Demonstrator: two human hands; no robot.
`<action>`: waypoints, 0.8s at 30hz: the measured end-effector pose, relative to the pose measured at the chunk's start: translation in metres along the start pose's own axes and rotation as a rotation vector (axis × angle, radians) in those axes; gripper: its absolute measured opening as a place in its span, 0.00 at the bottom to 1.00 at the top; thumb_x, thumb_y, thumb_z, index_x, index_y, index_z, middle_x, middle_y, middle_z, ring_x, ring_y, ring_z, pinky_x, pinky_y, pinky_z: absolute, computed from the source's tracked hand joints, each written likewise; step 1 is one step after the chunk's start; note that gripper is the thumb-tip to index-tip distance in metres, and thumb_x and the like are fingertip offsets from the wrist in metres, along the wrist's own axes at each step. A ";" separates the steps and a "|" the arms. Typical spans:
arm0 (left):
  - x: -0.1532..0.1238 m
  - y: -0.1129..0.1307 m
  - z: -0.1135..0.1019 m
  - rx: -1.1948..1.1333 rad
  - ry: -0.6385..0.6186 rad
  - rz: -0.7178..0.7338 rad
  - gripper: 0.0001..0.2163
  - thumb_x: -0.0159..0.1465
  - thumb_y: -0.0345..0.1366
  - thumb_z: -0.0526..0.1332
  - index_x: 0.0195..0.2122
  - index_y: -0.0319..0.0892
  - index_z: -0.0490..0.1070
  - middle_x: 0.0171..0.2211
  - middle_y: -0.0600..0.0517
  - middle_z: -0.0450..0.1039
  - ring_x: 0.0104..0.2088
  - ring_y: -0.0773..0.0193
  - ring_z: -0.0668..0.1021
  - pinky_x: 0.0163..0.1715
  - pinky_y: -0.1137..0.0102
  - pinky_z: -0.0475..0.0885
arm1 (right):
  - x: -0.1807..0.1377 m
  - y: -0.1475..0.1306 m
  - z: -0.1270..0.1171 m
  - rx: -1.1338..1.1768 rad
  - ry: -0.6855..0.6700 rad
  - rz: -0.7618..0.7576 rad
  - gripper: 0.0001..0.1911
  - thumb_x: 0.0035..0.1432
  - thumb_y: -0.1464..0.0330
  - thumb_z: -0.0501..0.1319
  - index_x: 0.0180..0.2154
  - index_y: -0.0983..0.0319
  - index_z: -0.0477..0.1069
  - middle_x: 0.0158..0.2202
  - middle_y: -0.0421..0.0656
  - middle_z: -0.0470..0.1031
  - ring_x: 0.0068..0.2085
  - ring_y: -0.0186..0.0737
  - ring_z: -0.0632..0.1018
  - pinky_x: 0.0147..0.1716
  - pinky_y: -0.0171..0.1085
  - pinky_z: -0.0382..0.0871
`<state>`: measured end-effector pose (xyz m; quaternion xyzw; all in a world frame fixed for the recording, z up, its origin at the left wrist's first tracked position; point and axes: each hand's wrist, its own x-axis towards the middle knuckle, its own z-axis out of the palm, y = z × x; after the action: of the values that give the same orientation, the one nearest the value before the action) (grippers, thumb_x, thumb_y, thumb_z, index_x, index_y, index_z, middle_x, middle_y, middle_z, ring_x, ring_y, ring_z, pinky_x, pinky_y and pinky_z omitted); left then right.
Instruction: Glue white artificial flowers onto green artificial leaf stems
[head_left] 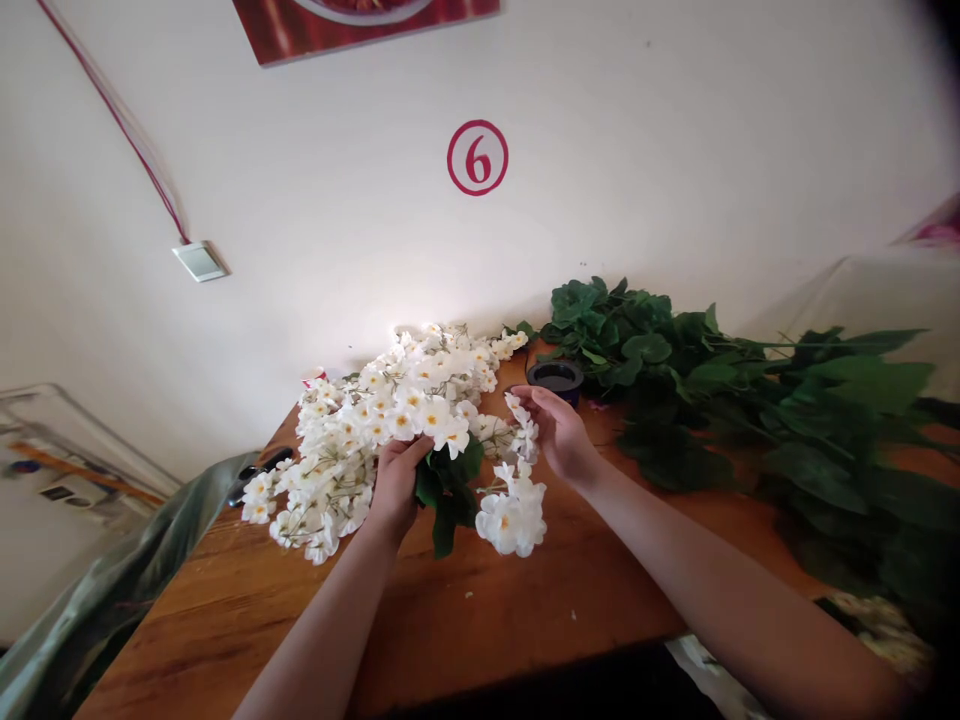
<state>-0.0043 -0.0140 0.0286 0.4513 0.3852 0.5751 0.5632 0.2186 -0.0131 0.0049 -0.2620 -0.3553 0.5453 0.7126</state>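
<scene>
**Inspector:** State the position of the goods relative to the hands.

**Clerk:** A mass of white blossom sprays (352, 430) with yellow centres lay directly before the person, and both hands were at it. The left hand (396, 483) was clenched around the stems, with a cluster of dark green leaves (450, 492) just beside it. The right hand (559, 432) was at the right edge of the mass, its fingertips (517, 398) touching a short blossom sprig (523, 430).

**Inspector:** Was the right hand gripping that sprig?

**Clerk:** Its fingers were curled, but I cannot tell whether it had hold. A lower bunch of blossoms (513, 520) hung between the two hands.

**Inspector:** And the surface?

**Clerk:** A wooden desk (225, 610), orange-brown in finish. A dark round pot (555, 376) stood just past the right hand, and a large heap of green leafy stems (765, 420) lay along the right side. A small red-and-white cup (315, 376) showed behind the blossoms, and a black object (264, 464) lay near the desk's left edge.

**Inspector:** The room?

**Clerk:** A white wall (637, 160) bore a red circled number 6 (478, 158), with a red-toned picture (360, 22) above it. A red cable (120, 120) ran down to a wall plate (199, 261). Grey-green fabric (127, 560) hung at the left.
</scene>
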 end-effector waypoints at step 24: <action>-0.009 -0.006 0.004 -0.102 0.122 0.140 0.10 0.45 0.35 0.74 0.27 0.39 0.77 0.26 0.48 0.80 0.34 0.55 0.82 0.33 0.68 0.74 | -0.020 0.001 0.025 -0.214 -0.096 0.365 0.17 0.45 0.62 0.72 0.36 0.59 0.73 0.31 0.41 0.78 0.29 0.40 0.78 0.26 0.37 0.70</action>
<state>0.0011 -0.0227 0.0234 0.4120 0.3564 0.6582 0.5196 0.1949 -0.0328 0.0146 -0.3699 -0.3914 0.6363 0.5524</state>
